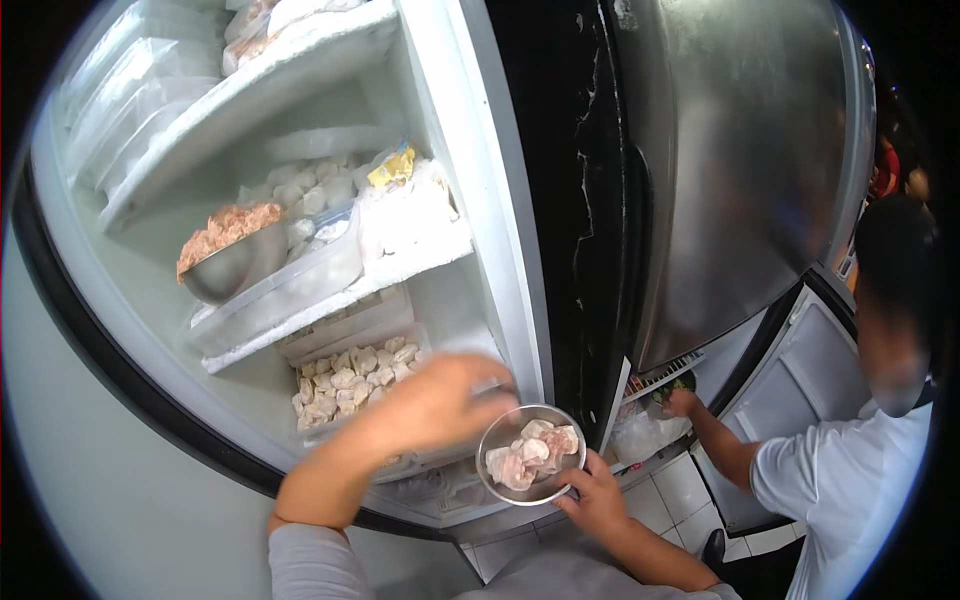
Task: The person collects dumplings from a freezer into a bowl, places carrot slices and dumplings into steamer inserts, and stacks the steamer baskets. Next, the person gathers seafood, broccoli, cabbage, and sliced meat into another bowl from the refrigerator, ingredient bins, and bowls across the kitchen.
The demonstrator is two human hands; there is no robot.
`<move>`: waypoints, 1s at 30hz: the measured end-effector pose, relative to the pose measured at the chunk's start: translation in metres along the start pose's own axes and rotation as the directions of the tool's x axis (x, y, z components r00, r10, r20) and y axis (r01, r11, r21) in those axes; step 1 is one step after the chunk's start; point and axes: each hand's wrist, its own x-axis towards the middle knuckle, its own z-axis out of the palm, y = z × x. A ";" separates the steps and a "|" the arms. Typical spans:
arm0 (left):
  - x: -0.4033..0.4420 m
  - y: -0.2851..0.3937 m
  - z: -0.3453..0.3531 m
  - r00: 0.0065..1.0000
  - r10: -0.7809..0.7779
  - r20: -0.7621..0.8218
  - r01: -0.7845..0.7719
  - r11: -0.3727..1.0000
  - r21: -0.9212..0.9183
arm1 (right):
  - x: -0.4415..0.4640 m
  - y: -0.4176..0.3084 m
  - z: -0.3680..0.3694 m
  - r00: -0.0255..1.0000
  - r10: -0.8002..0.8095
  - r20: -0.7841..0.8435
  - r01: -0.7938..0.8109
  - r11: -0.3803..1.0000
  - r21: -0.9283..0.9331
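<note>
silver-grey bowl (489,484), pinkish-white pieces (533,452), orange-pink mince (228,235), pale-grey sleeve (312,562)

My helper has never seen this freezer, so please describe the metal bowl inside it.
In the open freezer on the picture's left, find the middle frosty shelf. At its left end, the metal bowl sits tilted by a long plastic container. It is heaped with pinkish-orange mince, unlike the bowl of pale pieces in the right hand.
</note>
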 end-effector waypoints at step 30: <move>0.139 -0.168 -0.284 0.521 -0.627 -0.579 0.851 0.434 0.297 | 0.014 0.026 -0.013 0.949 -0.217 0.231 0.177 0.968 0.180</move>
